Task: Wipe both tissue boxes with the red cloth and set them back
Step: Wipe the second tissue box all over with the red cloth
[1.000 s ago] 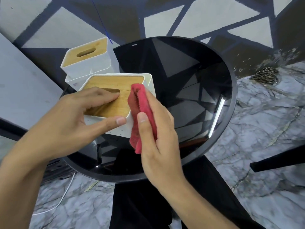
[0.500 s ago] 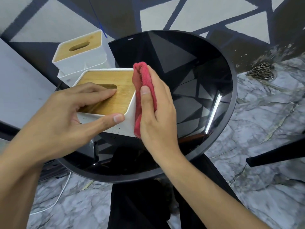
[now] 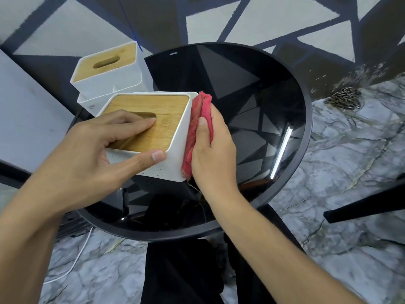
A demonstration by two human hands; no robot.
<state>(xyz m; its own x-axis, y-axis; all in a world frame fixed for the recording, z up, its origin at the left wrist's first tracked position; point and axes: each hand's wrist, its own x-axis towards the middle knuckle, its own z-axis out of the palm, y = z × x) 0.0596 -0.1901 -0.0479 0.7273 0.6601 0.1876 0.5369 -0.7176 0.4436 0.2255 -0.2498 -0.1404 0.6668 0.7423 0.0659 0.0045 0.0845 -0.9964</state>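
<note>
Left hand [image 3: 87, 154] grips white wooden-lidded tissue box [image 3: 157, 128] across lid and side; right hand [image 3: 213, 156] holds soft red cloth [image 3: 198, 119] against its flank; box likely light, rigid, slippery.

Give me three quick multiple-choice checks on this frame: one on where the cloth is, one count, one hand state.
1. Where is the red cloth pressed on the near white tissue box with the wooden lid?
A. its right side wall
B. its lid
C. underneath it

2. How many wooden-lidded tissue boxes are in view?
A. one
B. two
C. three

3. What is the left hand doing?
A. hanging idle
B. gripping the near box
C. holding the cloth

Answers:
1 A: the right hand holds the cloth against that wall.
2 B: a second box stands behind the near one.
3 B: its fingers lie on the lid and its thumb presses the front wall.
</note>
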